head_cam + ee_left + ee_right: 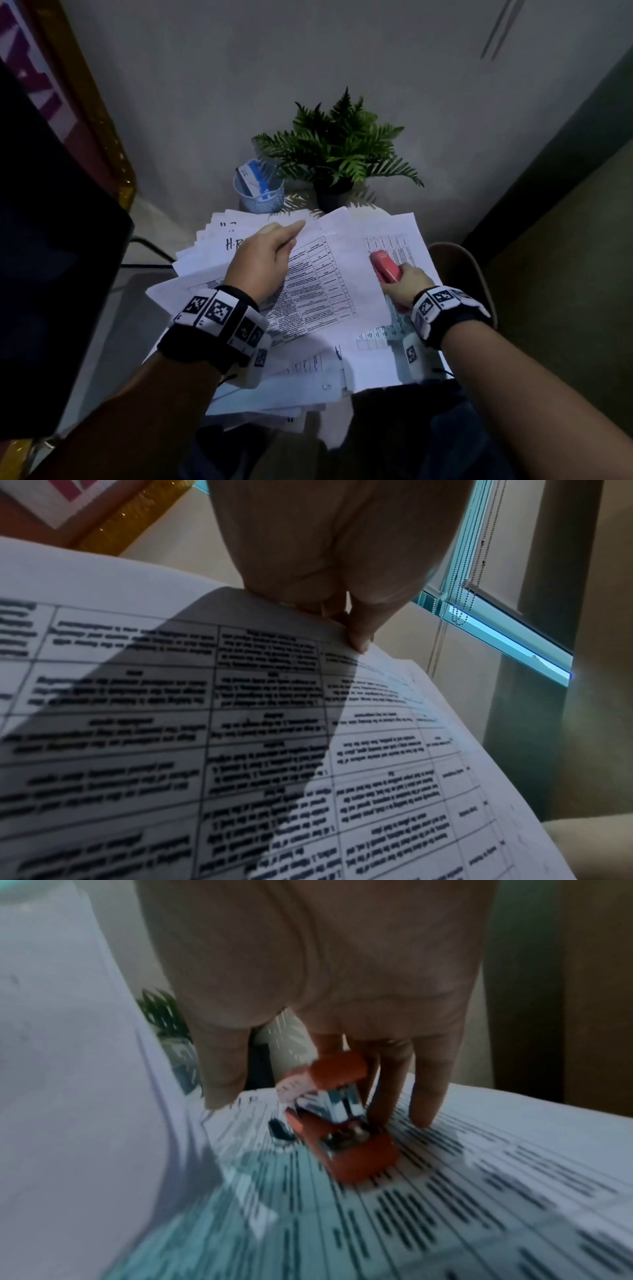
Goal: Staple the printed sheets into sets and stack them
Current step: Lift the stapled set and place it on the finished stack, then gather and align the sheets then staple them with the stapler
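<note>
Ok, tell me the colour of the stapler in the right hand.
Red, leaning orange: the stapler in the right hand shows best in the right wrist view.

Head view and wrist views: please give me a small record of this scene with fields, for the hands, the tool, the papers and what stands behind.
left hand: pinches the far edge of a printed sheet with a table on it
right hand: holds a red stapler above the papers
stapler mouth: open, no paper in it, seen in the right wrist view
papers: loose, overlapping pile
behind the papers: plant, mesh cup with cards
</note>
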